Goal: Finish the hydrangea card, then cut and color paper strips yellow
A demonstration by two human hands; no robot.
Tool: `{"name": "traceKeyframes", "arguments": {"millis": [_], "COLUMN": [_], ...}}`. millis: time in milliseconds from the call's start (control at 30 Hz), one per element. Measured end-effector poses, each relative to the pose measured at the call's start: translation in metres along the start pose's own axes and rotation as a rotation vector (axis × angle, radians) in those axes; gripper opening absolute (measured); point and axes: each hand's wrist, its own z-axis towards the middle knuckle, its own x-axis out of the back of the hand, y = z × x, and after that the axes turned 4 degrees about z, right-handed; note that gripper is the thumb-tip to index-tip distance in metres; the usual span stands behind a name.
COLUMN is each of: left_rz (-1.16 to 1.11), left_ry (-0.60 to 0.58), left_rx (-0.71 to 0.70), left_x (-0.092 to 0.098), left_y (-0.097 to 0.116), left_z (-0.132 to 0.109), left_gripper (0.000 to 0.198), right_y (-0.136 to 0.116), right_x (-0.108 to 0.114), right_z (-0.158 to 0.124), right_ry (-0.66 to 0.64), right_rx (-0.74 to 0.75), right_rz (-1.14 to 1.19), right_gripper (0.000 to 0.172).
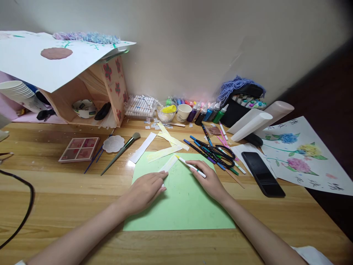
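Observation:
My right hand (205, 177) is closed around a white marker (193, 167) with a yellow tip, which meets the upper end of a paper strip (168, 164). That strip is partly coloured yellow and lies on a green sheet (190, 208). My left hand (147, 189) rests over the strip's lower end, pressing it down; something small and white shows by its fingertips. Beyond the green sheet's top edge lie yellow-tinted strips (164, 153), some crossing each other, and a plain white strip (142, 147).
Black scissors (220, 156) lie over several pens right of the sheet, near a phone (263, 174). At left are a brush (121, 152), a flower-shaped palette (113, 144) and a pink box (79, 149). Paint bottles (211, 112) and a paper cup (183, 112) stand by the wall.

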Motion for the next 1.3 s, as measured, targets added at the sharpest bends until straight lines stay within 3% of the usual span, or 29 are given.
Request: {"name": "traceKeyframes", "arguments": {"millis": [200,767,900,1300], "left_rz": [-0.025,-0.010,-0.015,-0.035], "left_ry": [0.008,-0.023,-0.015,0.009], "left_rx": [0.008,0.020,0.015,0.013], "left_x": [0.0015,0.0011,0.0009,0.0010], "left_y": [0.0008,-0.0006,-0.0009,-0.0008], "left_z": [-0.0001,-0.0017,-0.0015,-0.0010], "left_gripper": [0.027,0.028,0.026,0.025], "right_y": [-0.0004,0.0049,0.0041,0.0046], "right_x": [0.0032,0.0063,0.0072,0.0084], "right_z": [-0.0024,-0.0026,-0.0027,-0.0038], "right_ry": [-0.030,0.070,0.027,0.145], "right_rx": [0.023,0.003,0.025,0.044], "right_rz": [0.000,0.017,0.012,-0.010], "right_gripper": [0.024,0.021,0.019,0.020]}}
